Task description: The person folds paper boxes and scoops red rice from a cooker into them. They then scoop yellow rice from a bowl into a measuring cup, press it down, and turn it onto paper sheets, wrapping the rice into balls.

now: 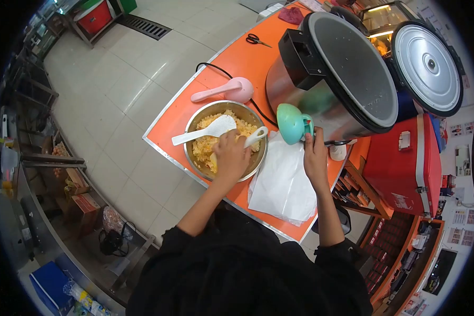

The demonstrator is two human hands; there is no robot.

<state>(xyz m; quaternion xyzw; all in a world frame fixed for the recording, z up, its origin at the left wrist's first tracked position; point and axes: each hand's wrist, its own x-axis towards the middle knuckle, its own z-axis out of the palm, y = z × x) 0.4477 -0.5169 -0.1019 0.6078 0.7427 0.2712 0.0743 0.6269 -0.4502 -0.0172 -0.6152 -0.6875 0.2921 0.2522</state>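
A steel bowl [193, 167] of yellowish fried rice [203, 149] sits near the table's left edge. My left hand [230, 157] is down in the bowl with its fingers bent over the rice; what they hold, if anything, is hidden. A white rice paddle [216, 128] lies across the rice just beyond the fingers. Beside them, another white handle [256, 137] with a hole in its end rests towards the right rim. My right hand [315, 158] grips a green, dome-shaped rice mould [291, 124] by its teal handle, above white paper sheets [282, 184].
A large rice cooker [305, 100] with its lid [426, 63] open stands to the right of the bowl. A pink rice mould [238, 89], a black cord [218, 68] and scissors [257, 40] lie on the orange table [205, 87]. A red cooler box [397, 166] is further right.
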